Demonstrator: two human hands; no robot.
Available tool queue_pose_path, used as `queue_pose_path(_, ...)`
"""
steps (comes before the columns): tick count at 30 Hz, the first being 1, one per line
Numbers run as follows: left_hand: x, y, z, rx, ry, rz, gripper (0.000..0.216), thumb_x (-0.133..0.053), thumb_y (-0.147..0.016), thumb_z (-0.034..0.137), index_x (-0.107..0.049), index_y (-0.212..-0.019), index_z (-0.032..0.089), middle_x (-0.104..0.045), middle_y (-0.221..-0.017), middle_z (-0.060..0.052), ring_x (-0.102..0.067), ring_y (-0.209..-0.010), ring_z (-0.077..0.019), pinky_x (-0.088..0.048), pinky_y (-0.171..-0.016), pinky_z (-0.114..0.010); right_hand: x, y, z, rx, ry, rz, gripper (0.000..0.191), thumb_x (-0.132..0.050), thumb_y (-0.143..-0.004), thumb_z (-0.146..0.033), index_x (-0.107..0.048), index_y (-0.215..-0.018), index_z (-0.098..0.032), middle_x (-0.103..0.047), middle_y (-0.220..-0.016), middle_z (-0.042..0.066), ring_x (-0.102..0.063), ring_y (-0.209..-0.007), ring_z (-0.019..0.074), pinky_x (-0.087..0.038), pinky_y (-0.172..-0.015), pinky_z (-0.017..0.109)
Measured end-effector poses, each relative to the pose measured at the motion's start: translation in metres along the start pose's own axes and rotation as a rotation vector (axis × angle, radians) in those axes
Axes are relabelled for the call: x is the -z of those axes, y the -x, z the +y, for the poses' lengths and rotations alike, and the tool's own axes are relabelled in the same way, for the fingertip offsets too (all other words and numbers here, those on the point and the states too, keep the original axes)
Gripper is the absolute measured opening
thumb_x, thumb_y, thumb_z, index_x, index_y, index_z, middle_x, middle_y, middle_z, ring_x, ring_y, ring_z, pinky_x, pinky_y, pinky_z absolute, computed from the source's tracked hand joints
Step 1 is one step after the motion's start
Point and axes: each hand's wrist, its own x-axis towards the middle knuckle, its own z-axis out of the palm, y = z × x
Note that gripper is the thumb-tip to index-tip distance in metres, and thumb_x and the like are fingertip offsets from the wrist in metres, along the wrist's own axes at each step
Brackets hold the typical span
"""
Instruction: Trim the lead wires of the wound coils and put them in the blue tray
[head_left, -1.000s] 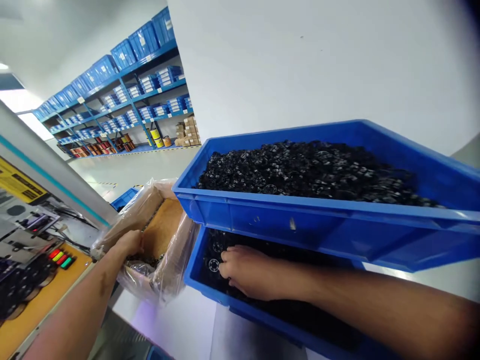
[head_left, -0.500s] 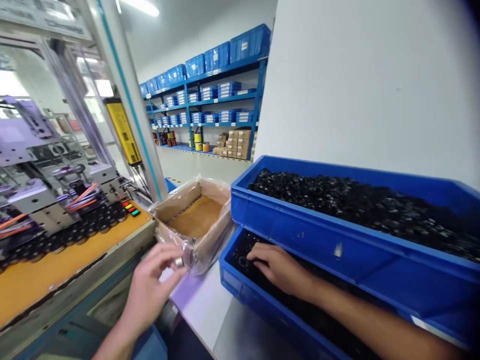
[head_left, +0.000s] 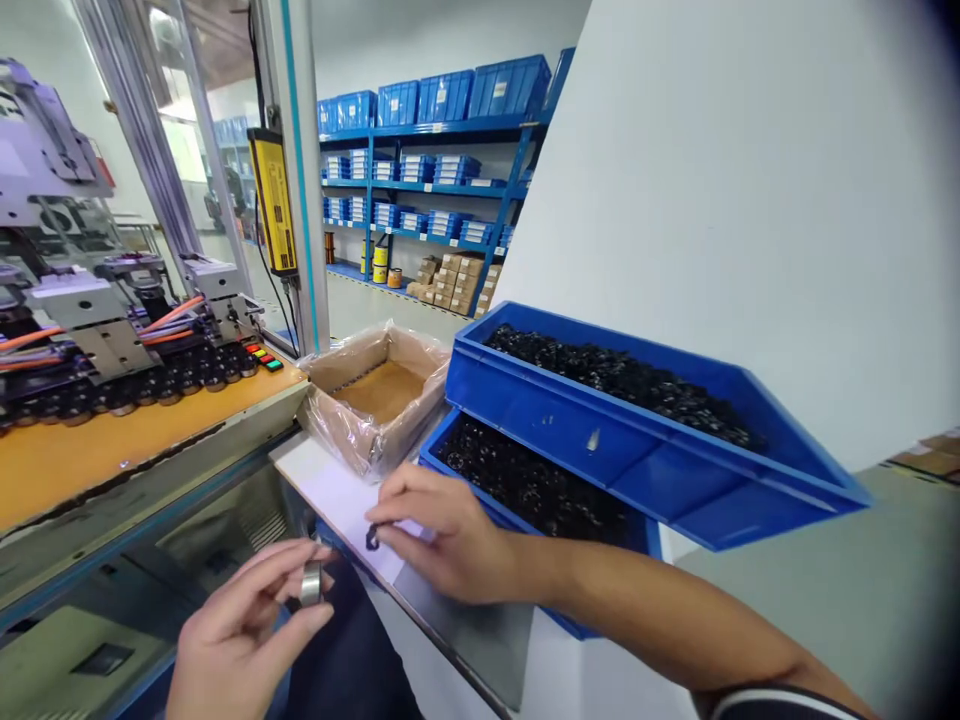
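Observation:
Between the thumb and fingers of my left hand [head_left: 244,630] is a short silvery metal ring [head_left: 311,583], held up in front of my lap. My right hand [head_left: 450,540] pinches a small black part [head_left: 372,537], apparently ring-shaped, above the white tabletop [head_left: 322,487]. The two hands are a short way apart, and the pieces do not touch. Behind my right wrist is the lower blue bin [head_left: 427,463], holding many small black parts [head_left: 525,480].
A second blue bin [head_left: 525,408] with black parts sits above the lower one. A plastic-lined cardboard box [head_left: 360,440] stands at the table's far end. On the left, a machine with an orange worktop [head_left: 150,440] carries a row of black round pieces [head_left: 180,380].
My right hand has come out of the lower bin with a small black part and moved left and nearer. My left hand has dropped lower, still holding the metal ring. The view has shifted.

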Motion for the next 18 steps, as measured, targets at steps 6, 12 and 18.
queue_pose_path(6, -0.015, 0.003, 0.006, 0.04, 0.12, 0.017, 0.02, -0.081, -0.07, 0.017, -0.08, -0.087, 0.028, -0.082, -0.094, -0.005, -0.079, -0.079, -0.0196, -0.062, -0.07, -0.018, -0.018, 0.024, -0.01, 0.0, -0.104, -0.038, 0.013, -0.058, -0.094, -0.016, -0.065, -0.104, -0.013, -0.067, -0.09, 0.01, -0.066, -0.081, 0.014, -0.058, -0.072, 0.025)
queue_pose_path(12, -0.032, 0.003, 0.003, 0.259, 0.388, -0.055, 0.028, -0.084, -0.067, 0.015, -0.08, -0.092, 0.028, -0.082, -0.098, -0.005, -0.079, -0.081, -0.0211, -0.062, -0.075, -0.021, -0.02, 0.028, -0.011, 0.013, -0.158, 0.074, 0.011, -0.068, -0.091, -0.023, -0.063, -0.09, -0.013, -0.066, -0.087, 0.009, -0.067, -0.081, 0.0127, -0.059, -0.073, 0.022)
queue_pose_path(18, -0.036, 0.005, 0.0, 0.309, 0.406, -0.137, 0.038, -0.084, -0.068, 0.01, -0.079, -0.1, 0.03, -0.082, -0.096, -0.003, -0.079, -0.082, -0.0202, -0.06, -0.074, -0.017, -0.028, 0.033, -0.008, 0.039, -0.141, 0.059, 0.015, -0.066, -0.093, -0.024, -0.063, -0.084, -0.012, -0.067, -0.082, 0.009, -0.066, -0.074, 0.0108, -0.058, -0.07, 0.018)
